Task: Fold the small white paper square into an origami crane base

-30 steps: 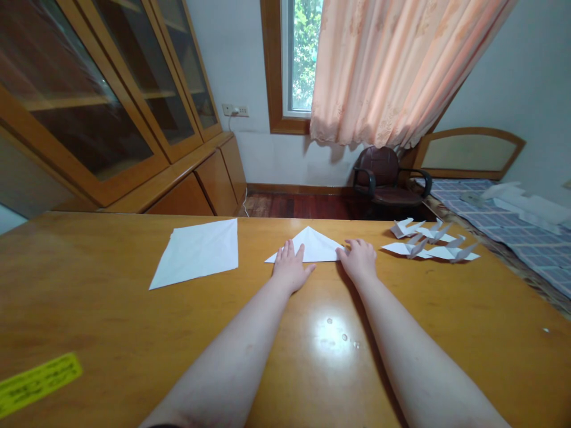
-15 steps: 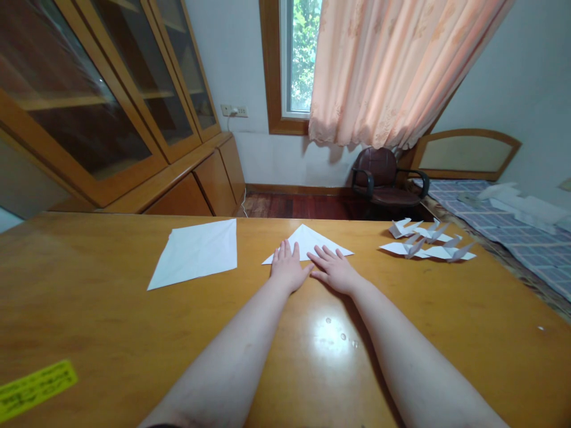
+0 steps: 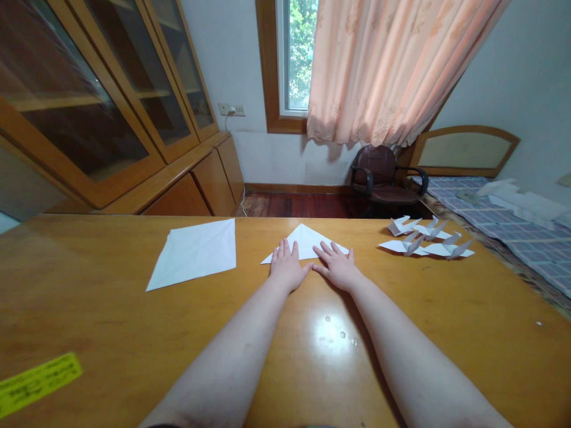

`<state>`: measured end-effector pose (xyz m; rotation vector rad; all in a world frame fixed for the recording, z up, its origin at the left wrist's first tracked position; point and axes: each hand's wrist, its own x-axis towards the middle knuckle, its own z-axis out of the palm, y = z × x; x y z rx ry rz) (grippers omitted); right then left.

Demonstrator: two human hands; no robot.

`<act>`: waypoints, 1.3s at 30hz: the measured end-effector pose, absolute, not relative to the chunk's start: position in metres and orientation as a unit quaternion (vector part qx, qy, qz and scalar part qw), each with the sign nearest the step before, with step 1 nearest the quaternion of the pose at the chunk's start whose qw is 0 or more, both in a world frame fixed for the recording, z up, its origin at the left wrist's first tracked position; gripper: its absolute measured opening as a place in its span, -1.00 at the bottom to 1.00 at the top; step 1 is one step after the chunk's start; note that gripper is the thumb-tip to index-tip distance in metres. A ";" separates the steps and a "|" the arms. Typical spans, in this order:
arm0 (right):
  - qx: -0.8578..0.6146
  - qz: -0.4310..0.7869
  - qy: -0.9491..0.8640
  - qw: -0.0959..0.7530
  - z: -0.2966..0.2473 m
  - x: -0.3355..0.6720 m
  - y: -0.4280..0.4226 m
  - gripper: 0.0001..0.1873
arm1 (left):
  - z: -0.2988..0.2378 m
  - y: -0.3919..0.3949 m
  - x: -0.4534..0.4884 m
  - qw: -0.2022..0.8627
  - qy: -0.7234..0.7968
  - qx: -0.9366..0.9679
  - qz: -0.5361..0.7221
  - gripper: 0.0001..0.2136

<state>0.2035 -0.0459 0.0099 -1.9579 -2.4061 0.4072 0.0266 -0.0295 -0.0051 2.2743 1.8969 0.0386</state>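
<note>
A white sheet folded into a triangle (image 3: 304,239) lies on the wooden table (image 3: 89,321) near its far edge. My left hand (image 3: 286,267) rests flat on the triangle's near left part, fingers stretched out. My right hand (image 3: 338,266) lies flat on its near right part, fingers spread. The thumbs of both hands almost meet at the bottom edge of the fold. Neither hand grips anything.
A flat creased white sheet (image 3: 195,253) lies to the left. Several folded paper cranes (image 3: 423,242) sit at the right. A yellow label (image 3: 38,384) is stuck near the table's front left. Beyond the table stand a dark chair (image 3: 382,178), a glass-fronted cabinet (image 3: 102,101) and a bed (image 3: 513,220).
My right hand moved left from the triangle's right corner onto the paper and opened flat, then slid slightly right. My left hand stayed in place.
</note>
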 end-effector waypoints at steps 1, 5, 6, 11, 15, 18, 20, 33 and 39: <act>-0.629 0.127 -0.767 0.015 0.009 0.204 -0.046 -0.29 | -0.005 -0.029 0.027 0.090 0.638 0.765 0.015 -0.09; -0.645 0.109 -0.755 0.049 0.005 0.208 -0.044 -0.33 | -0.006 -0.030 0.026 0.090 0.639 0.764 0.023 -0.09; -0.649 0.103 -0.752 0.055 0.005 0.209 -0.043 -0.34 | -0.005 -0.030 0.026 0.088 0.638 0.764 0.024 -0.11; -0.695 0.069 -0.709 0.101 0.008 0.215 -0.039 -0.42 | -0.001 -0.028 0.024 0.086 0.641 0.762 0.030 -0.29; -0.741 0.056 -0.656 0.131 0.013 0.219 -0.036 -0.55 | 0.003 -0.026 0.023 0.085 0.650 0.754 0.040 -0.34; -0.747 0.059 -0.643 0.158 0.014 0.220 -0.036 -0.60 | 0.004 -0.027 0.023 0.080 0.653 0.751 0.049 -0.35; -0.750 0.072 -0.633 0.175 0.015 0.220 -0.036 -0.61 | 0.004 -0.027 0.023 0.077 0.652 0.752 0.055 -0.36; -0.772 0.119 -0.612 0.127 0.014 0.224 -0.032 -0.69 | -0.006 -0.025 0.024 0.087 0.602 0.793 0.035 -0.37; -0.775 0.112 -0.611 0.115 0.013 0.225 -0.031 -0.69 | -0.006 -0.025 0.024 0.086 0.604 0.792 0.037 -0.34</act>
